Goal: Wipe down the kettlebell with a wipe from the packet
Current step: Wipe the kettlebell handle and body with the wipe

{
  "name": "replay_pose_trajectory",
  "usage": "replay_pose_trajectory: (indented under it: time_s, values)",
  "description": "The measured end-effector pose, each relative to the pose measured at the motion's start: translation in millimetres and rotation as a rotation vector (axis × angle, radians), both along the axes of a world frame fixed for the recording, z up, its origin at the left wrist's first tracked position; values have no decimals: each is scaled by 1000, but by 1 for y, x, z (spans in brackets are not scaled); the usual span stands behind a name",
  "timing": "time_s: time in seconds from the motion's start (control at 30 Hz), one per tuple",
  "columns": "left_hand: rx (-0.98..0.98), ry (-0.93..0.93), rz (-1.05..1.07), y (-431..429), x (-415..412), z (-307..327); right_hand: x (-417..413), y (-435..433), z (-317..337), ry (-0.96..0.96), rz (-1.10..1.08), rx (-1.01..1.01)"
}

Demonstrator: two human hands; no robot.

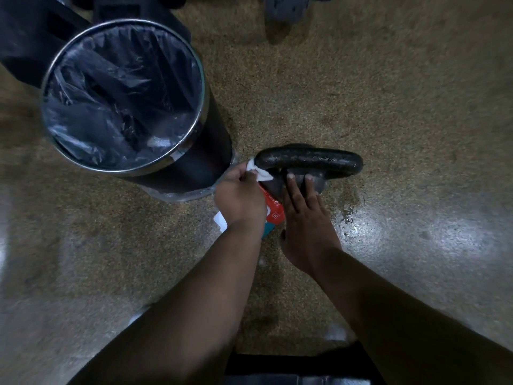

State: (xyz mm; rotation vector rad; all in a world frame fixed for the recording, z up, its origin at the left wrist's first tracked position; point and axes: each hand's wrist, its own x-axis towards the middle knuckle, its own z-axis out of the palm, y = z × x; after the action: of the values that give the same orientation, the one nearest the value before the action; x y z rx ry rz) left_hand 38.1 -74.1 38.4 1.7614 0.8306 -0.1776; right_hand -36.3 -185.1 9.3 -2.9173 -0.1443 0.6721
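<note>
While your left hand [240, 195] pinches the wipe [261, 173] on one end of the kettlebell [309, 159], your right hand [305, 218] rests flat on it, fingers straight, likely to keep it still. It sits on the floor [388, 93] by the bin [204, 90].

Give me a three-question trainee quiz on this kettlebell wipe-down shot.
1. Multiple choice: which hand grips the wipe? A) left B) right C) neither
2. True or false: the right hand is curled round the handle of the kettlebell.
3. Fill in: the lined bin stands to the kettlebell's ____.

Key:
1. A, the left hand.
2. False. Its straight fingers rest on the kettlebell's body, below the handle.
3. left
</note>
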Motion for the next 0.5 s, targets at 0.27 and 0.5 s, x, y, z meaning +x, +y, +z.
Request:
replay_pose_trajectory:
  time_s: [0.27, 0.5]
  values:
    - [-17, -1, -76, 1, -2, 7, 0, 1, 0, -7, -10, 15]
    - [0, 21, -54, 0, 2, 5, -1, 0, -2, -25, -3, 10]
